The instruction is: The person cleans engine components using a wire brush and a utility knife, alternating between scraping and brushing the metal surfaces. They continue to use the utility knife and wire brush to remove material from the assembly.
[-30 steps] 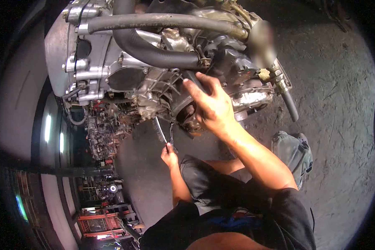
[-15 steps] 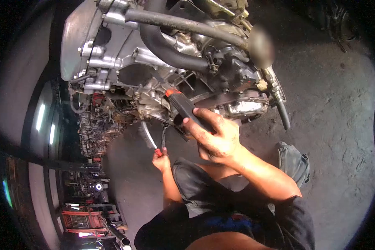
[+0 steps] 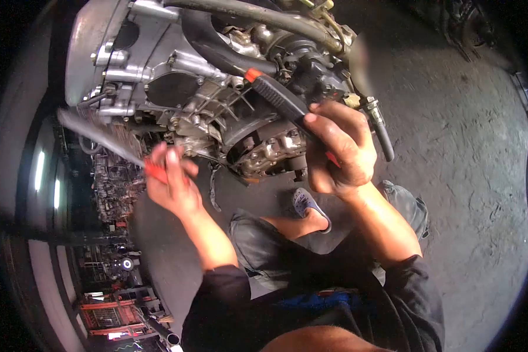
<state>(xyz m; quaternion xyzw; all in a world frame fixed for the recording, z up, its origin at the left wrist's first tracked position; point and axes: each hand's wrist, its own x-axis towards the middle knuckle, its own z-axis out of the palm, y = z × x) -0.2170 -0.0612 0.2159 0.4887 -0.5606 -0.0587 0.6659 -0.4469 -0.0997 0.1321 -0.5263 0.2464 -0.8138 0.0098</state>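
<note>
My left hand [image 3: 173,182] is closed round the red handle of a long grey tool [image 3: 102,135], whose shaft points up and left and is blurred by motion. My right hand [image 3: 341,149] grips a black tool with an orange end [image 3: 278,97], tilted up and left in front of the engine. Behind both hands lies a large metal engine [image 3: 188,88] with a thick black hose [image 3: 208,44] across its upper part. Neither tool's contact with the engine can be made out.
A strap-like strip [image 3: 215,188] hangs below the engine. My sandalled foot [image 3: 311,208] is on the dark floor [image 3: 469,176]. More engine parts [image 3: 114,188] lie at the left, and a red metal rack [image 3: 108,314] stands at the lower left.
My left hand has risen and moved left with the red-handled tool. My right hand has moved up and slightly right with the black tool. The engine appears further left and higher in view.
</note>
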